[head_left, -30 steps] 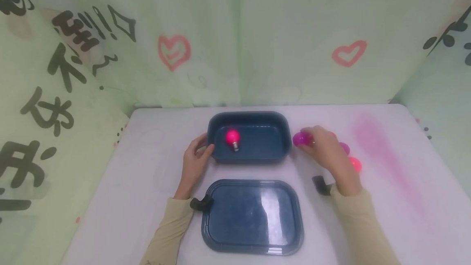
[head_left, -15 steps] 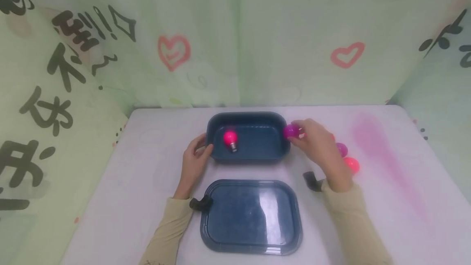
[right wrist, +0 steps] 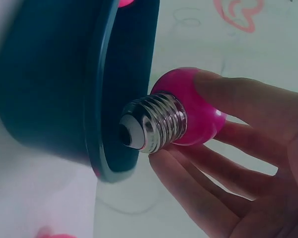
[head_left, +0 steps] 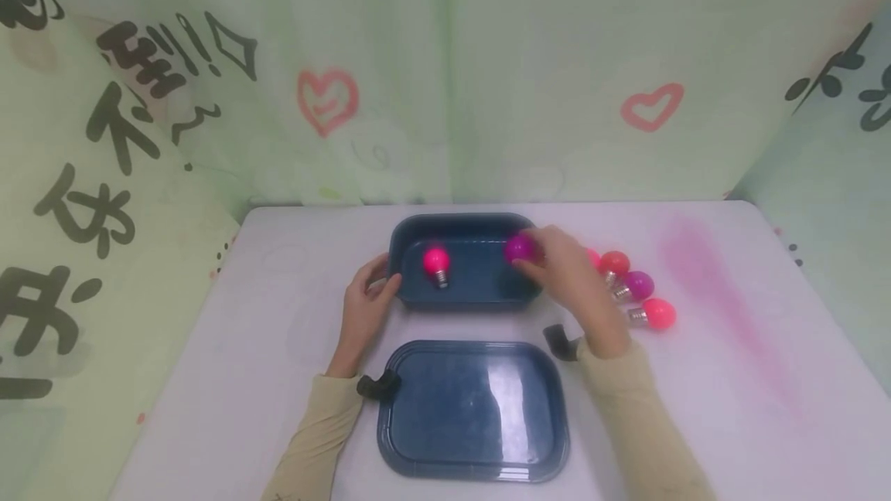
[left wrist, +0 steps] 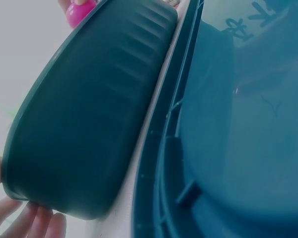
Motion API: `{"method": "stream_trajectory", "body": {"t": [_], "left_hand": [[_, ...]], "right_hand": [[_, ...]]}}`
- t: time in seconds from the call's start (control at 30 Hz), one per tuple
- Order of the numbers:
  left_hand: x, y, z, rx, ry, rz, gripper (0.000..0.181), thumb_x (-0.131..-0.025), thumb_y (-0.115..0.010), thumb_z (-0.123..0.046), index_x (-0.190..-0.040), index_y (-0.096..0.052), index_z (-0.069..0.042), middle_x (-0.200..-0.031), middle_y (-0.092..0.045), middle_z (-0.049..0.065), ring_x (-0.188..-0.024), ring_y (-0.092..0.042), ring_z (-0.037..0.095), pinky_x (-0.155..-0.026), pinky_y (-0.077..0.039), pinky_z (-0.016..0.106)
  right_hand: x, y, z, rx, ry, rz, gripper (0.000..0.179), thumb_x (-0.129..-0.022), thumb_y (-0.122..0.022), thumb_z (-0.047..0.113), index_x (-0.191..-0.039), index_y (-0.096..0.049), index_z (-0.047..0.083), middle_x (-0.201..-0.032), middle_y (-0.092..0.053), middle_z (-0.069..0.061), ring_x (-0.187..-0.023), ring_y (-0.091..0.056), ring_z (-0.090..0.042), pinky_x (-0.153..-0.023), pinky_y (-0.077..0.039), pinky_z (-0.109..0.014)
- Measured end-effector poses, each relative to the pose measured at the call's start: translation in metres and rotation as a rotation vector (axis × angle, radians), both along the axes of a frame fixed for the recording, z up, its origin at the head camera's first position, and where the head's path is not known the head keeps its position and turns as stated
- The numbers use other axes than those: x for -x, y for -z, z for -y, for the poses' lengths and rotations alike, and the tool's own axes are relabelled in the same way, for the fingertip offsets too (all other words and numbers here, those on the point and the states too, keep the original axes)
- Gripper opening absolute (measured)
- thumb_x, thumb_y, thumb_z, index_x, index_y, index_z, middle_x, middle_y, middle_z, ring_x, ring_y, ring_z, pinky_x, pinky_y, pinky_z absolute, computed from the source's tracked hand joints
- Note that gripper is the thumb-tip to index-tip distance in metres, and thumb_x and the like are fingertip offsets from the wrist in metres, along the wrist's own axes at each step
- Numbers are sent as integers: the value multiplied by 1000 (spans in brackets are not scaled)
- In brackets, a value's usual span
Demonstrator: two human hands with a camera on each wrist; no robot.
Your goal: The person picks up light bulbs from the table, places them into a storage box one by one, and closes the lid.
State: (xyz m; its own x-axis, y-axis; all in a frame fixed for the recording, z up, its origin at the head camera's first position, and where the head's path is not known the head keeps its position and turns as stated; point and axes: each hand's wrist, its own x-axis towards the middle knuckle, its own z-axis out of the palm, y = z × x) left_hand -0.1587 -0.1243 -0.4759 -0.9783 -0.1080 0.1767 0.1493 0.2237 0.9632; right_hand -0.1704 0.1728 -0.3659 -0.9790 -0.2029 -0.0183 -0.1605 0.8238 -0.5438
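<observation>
A purple light bulb (head_left: 518, 249) is pinched by its round glass between the thumb and fingers of my right hand (head_left: 567, 269). It is over the right end of a dark blue open box (head_left: 459, 305); in the right wrist view the metal screw base of the bulb (right wrist: 161, 121) points toward the box rim. Inside the box at left lies a pink light bulb (head_left: 436, 261). My left hand (head_left: 365, 308) grips the left end of the box, thumb at the rim, with fingers on the outer wall in the left wrist view.
A dark blue lid (head_left: 473, 412) lies flat in front of the box. Right of my right hand, several bulbs rest on the table: a red bulb (head_left: 615, 262), a purple bulb (head_left: 638, 285) and a coral-pink bulb (head_left: 658, 314) among them. A printed curtain (head_left: 487, 99) hangs behind.
My right hand has carried the purple bulb left, from outside the box's right end to over its interior. The bulbs at right have come into fuller view. My left hand stays on the box.
</observation>
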Motion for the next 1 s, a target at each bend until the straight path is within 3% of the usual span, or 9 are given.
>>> {"method": "stream_trajectory", "body": {"t": [0.27,0.7,0.77,0.9,1.0], "left_hand": [[1,5,1,-5,-3,-30,48,-93,-71,-15,-136,-57,-1,-132,-61,19,-120,-60,32,-100,-52,44],[2,6,1,-25,10,-9,50,-93,-70,-15,-138,-55,-1,-135,-59,21,-122,-58,34,-103,-51,45],[1,3,1,-25,16,-1,50,-94,-69,-12,-139,-53,2,-136,-57,23,-124,-57,37,-104,-49,47],[-7,-16,-3,-13,29,6,50,-95,-67,-9,-139,-51,7,-137,-56,27,-125,-55,40,-105,-48,48],[-13,-28,-5,-12,36,-6,49,-94,-67,-7,-137,-51,10,-135,-56,29,-123,-56,41,-104,-49,50]], "right_hand": [[7,10,18,-3,-14,-29,52,-87,-77,14,-131,-57,-4,-118,-64,-22,-107,-62,-37,-93,-55,-50],[11,25,42,38,-78,-109,44,-86,-77,12,-122,-62,-7,-113,-66,-23,-104,-62,-36,-95,-53,-50],[12,28,45,38,-75,-89,45,-87,-77,13,-124,-61,-7,-114,-66,-23,-105,-62,-36,-96,-53,-50],[16,33,52,53,-70,-52,45,-88,-76,15,-125,-61,-6,-117,-66,-21,-108,-62,-35,-98,-52,-48],[17,37,58,49,-78,-73,44,-87,-76,15,-123,-63,-7,-115,-68,-22,-108,-63,-36,-99,-51,-49]]}}
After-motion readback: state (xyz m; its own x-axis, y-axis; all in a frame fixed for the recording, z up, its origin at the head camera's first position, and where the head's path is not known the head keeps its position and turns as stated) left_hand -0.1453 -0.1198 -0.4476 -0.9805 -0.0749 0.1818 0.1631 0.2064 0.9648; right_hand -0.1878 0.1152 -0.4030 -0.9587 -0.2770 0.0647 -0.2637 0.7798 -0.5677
